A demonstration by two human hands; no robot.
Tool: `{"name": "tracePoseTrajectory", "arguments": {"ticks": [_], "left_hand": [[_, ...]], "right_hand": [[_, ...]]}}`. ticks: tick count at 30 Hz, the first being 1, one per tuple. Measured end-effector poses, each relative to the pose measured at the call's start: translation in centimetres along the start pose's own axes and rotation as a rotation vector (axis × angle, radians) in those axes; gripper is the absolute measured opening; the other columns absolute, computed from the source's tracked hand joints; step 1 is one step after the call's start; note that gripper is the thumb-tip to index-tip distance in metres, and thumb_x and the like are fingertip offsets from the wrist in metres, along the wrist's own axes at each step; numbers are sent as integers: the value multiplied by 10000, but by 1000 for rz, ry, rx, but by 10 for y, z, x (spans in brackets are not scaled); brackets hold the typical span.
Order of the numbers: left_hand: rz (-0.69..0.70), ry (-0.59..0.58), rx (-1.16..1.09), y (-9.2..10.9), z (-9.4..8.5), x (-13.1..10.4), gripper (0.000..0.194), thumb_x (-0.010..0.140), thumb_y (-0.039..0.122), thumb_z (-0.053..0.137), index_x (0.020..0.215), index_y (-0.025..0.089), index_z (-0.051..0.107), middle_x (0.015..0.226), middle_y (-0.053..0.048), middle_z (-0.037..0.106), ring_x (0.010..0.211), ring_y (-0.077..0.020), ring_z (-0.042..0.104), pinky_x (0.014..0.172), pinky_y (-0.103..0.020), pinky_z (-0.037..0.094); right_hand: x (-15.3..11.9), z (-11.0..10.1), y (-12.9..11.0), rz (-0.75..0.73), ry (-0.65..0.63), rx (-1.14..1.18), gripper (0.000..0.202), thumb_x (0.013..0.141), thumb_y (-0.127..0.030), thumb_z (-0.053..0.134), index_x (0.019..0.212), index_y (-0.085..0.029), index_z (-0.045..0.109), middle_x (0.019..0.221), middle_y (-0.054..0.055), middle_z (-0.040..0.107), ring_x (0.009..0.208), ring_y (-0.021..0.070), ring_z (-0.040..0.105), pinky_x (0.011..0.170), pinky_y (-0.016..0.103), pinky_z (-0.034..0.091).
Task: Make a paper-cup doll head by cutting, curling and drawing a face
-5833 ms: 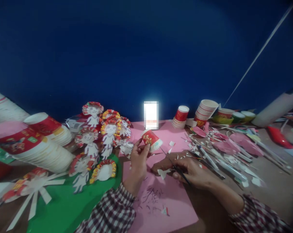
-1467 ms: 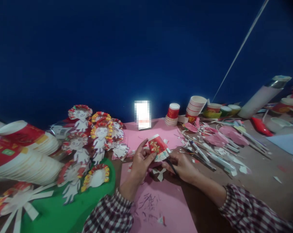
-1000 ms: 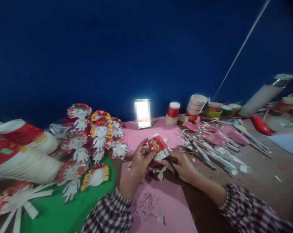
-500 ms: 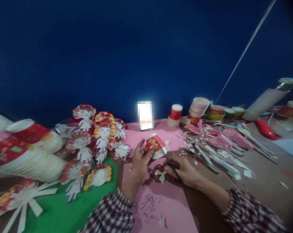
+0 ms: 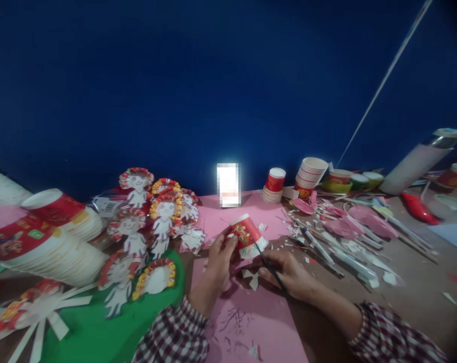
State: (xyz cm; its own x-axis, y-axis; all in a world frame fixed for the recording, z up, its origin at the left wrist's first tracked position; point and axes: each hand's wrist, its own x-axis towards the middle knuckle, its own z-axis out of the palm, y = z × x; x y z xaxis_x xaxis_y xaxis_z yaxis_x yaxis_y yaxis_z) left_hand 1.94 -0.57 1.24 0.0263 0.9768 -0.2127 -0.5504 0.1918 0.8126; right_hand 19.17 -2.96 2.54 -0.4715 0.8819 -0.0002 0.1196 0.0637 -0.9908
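Observation:
A red paper cup piece [image 5: 247, 232] with a gold pattern and a white lower edge is gripped in my left hand [image 5: 221, 257], the fingers at its left side. My right hand [image 5: 289, 272] is closed round a thin dark tool [image 5: 273, 270], whose tip meets the white edge of the cup piece; it is too blurred to tell what kind of tool it is. Below the cup piece, a white paper scrap [image 5: 253, 280] lies between my hands. Pink paper [image 5: 251, 322] with dark marks is spread under them.
Paper dolls [image 5: 164, 214] with red and yellow rims stand at left by stacked cups [image 5: 50, 252], over a green sheet [image 5: 100, 327]. A bright blurred screen [image 5: 229, 185] is behind. Pens [image 5: 319, 247], pink scraps and more cups [image 5: 309, 174] are at right.
The whole view has shifted slightly, so things appear a little lower. The cup piece is tilted differently in my left hand, and the dark tool now reaches its lower right edge.

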Motion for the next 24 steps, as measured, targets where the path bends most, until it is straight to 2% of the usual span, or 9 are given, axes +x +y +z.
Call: {"name": "tracePoseTrajectory", "arguments": {"ticks": [3,8,12,15,20,24], "left_hand": [[-21,0,27,-1,-2,-1,508,767,381,688,1223,190,571,995,-95,701,816,-202,689,731,-322,561],[-84,-3,78,0,-2,-3,579,706,332,756,1246,266,557,1038,-56,695,748,-166,688,682,-296,564],[44,-65,56,-1,-4,2,466,692,314,778,1127,222,640,1123,-76,681,911,-200,672,798,-313,542],[99,-107,30,-2,-6,6,419,706,296,770,1100,207,658,1140,-87,679,1006,-224,647,874,-336,513],[74,-160,28,0,-5,4,454,732,286,754,1160,204,625,1172,-99,666,1047,-239,635,875,-339,517],[48,-114,53,0,-5,3,534,711,298,773,1205,208,592,1126,-103,683,994,-231,657,835,-329,533]], "right_hand": [[-1,0,0,-20,0,22,437,760,-550,668,796,-118,620,659,5,525,559,91,422,478,198,331],[-2,0,4,-41,-47,99,440,774,-524,672,900,-103,656,602,-20,489,515,77,410,458,186,330],[-5,1,4,-5,-49,140,483,748,-534,694,955,-100,654,586,-25,483,492,74,410,438,183,328],[-5,2,3,28,-36,160,480,733,-550,698,921,-112,646,594,-23,489,488,73,409,425,181,317],[-4,1,2,55,-29,139,464,703,-558,717,823,-122,617,600,-20,493,499,75,413,416,181,293],[-4,1,5,57,-38,171,455,720,-548,711,832,-120,605,596,-26,483,489,69,411,413,180,290]]}}
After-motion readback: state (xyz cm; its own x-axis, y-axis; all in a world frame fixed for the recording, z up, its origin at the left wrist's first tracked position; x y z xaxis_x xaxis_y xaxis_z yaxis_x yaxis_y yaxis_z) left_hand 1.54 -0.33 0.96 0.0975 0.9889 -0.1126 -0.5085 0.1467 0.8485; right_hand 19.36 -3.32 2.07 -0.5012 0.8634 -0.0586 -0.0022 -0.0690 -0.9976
